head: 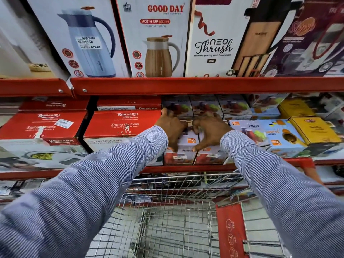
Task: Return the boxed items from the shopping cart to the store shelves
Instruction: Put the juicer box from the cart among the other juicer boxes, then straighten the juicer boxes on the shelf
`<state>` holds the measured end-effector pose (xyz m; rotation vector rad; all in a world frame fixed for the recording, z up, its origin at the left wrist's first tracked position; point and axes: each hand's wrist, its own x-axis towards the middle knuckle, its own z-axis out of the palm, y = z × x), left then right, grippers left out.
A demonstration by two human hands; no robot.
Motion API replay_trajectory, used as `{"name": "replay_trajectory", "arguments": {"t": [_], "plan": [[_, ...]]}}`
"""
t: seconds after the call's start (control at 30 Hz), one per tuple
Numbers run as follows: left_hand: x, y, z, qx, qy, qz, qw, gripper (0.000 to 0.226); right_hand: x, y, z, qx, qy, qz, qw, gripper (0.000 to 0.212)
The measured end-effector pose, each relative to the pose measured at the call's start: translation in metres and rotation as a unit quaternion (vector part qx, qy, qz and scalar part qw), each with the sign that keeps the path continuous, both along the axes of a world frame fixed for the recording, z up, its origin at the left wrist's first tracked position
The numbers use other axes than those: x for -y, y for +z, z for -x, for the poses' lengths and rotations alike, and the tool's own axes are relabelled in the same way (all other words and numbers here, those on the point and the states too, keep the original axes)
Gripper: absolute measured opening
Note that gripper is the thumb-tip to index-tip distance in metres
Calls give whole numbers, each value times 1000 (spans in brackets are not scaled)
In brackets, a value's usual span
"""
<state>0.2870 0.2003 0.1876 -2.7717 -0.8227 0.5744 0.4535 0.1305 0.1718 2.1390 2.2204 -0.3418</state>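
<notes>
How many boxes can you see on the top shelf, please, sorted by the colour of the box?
White boxes: 3 (blue jug box, brown jug box, Thrush box)
Purple box: 1
Pale grey box, cut off at the left edge: 1
Total: 5

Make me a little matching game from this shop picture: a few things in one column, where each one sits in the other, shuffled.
Things:
1. white Good Day box picturing a brown jug
2. red Rishabh Sigma Marbella box
3. yellow box
4. silver wire shopping cart

Places:
A. far right of the middle shelf
B. on the floor below both arms
C. top shelf, above the hands
D. middle shelf, just left of the left hand

Pairs: 1-C, 2-D, 3-A, 4-B
</notes>
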Motion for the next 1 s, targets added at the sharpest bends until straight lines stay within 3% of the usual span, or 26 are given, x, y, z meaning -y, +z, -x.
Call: {"name": "replay_trajectory", "arguments": {"t": [0.17, 0.43, 0.53, 0.63, 0.73, 0.8, 0.87, 0.93, 1.0], "plan": [[-2, -1, 1, 17, 13, 15, 1000, 111, 3, -1, -6, -31, 5, 1, 1000, 66], [-1, 0, 1, 21, 7, 20, 1000, 116, 3, 4, -2, 6, 8, 10, 1000, 69], [0, 1, 1, 17, 13, 26, 999, 113, 2, 4, 1, 27, 1, 33, 999, 80], [5, 9, 6, 13, 8, 23, 1000, 104, 7, 4, 7, 41, -25, 42, 998, 75], [16, 21, 29, 106, -3, 28, 994, 89, 15, 1, 20, 53, -50, 25, 997, 88], [26, 25, 59, 227, 14, 38, 973, 77, 25, -1, 38, -14, -94, -19, 995, 93], [38, 23, 102, 358, 56, 51, 931, 65, 36, -1, 66, -156, -139, -82, 974, 83], [51, 8, 147, 491, 136, 91, 856, 53, 44, -4, 95, -287, -178, -131, 932, 71], [58, -11, 188, 570, 238, 121, 777, 44, 48, -5, 120, -389, -223, -136, 884, 66]]}}
